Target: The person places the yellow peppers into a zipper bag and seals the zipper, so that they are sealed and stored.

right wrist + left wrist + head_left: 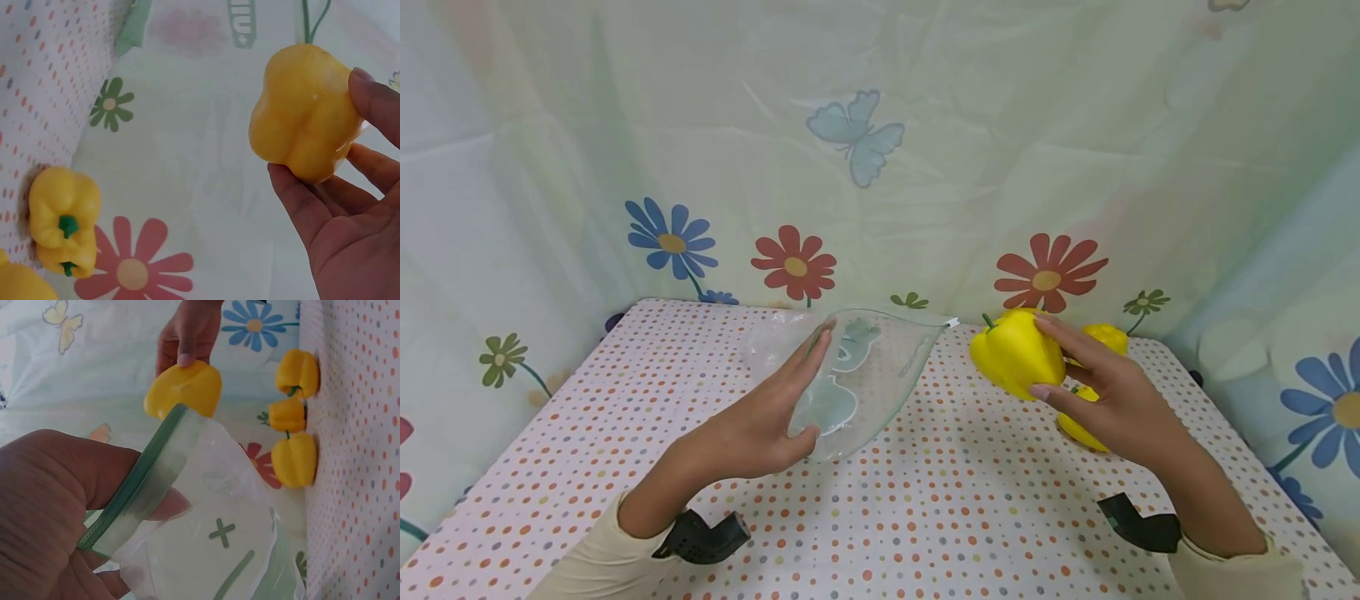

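Note:
My right hand [1108, 400] grips a yellow bell pepper [1011, 354] between thumb and fingers, raised above the table. Its green stem points up and left in the head view; the right wrist view shows the lobed underside [306, 119]. My left hand [767, 417] holds a clear zip bag [880, 375] up at its side, thumb and fingers spread apart. In the left wrist view the bag's green zip edge [134, 478] crosses the hand, and a fingertip shows through the plastic. The raised pepper overlaps the zip edge there, while the head view has them apart.
Three more yellow bell peppers [294, 459] stand on the dotted table [887, 533] at the right, partly behind my right hand in the head view. A white slider [952, 322] sits at the corner of the bag's zip. A flowered curtain [925, 217] surrounds the table.

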